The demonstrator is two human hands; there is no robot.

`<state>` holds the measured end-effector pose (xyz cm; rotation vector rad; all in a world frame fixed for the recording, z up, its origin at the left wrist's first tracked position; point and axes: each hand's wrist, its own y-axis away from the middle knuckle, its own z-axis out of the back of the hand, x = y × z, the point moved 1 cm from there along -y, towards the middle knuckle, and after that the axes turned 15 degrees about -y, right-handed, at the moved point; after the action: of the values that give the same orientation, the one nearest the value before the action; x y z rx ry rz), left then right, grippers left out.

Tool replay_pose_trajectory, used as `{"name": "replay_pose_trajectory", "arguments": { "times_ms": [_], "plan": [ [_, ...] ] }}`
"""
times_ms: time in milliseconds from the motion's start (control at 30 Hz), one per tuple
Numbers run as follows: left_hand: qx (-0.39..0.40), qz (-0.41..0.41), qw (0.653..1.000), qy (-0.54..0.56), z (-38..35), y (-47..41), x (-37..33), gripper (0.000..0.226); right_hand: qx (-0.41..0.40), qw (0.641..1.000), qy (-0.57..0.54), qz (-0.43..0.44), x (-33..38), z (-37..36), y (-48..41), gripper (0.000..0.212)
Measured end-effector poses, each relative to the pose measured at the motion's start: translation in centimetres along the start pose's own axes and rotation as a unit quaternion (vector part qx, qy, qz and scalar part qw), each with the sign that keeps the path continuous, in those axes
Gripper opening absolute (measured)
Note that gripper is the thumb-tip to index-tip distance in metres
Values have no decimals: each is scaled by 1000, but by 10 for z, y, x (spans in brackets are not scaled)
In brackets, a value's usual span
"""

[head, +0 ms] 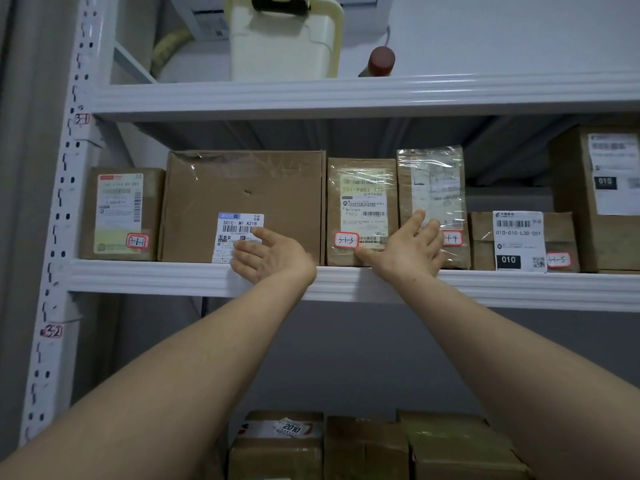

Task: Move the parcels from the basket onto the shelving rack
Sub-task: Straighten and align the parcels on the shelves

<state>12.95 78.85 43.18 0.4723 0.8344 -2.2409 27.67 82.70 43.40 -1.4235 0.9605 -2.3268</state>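
Note:
A white shelving rack (pixel 207 277) fills the view. On its middle shelf a row of brown parcels stands upright: a small box (pixel 121 213) at the left, a large box (pixel 242 188), a taped box tagged 3-1-3 (pixel 360 202), and a plastic-wrapped parcel (pixel 431 181). My left hand (pixel 272 256) is open, palm up, in front of the large box's white label. My right hand (pixel 410 247) is open too, fingers spread over the lower fronts of the taped box and the wrapped parcel. Neither hand holds anything. The basket is out of view.
Further right on the same shelf sit a low box with a white label (pixel 519 240) and a tall box (pixel 602 195). The top shelf holds a cream bin (pixel 282 39) and a bottle (pixel 381 60). More parcels (pixel 363 445) stand on the shelf below.

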Motion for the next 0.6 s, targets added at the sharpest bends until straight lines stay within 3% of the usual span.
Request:
{"name": "replay_pose_trajectory", "arguments": {
  "times_ms": [333,500,600],
  "plan": [
    [-13,2,1000,8,-2,-3,-3,94,-14,1000,15,20,-3,-3,-1,112],
    [-35,-25,999,-3,-3,-3,-2,93,-27,971,55,231,6,-9,8,37],
    [-44,-31,999,-5,-4,-2,-1,94,32,957,70,280,11,-19,15,21]
  ]
}}
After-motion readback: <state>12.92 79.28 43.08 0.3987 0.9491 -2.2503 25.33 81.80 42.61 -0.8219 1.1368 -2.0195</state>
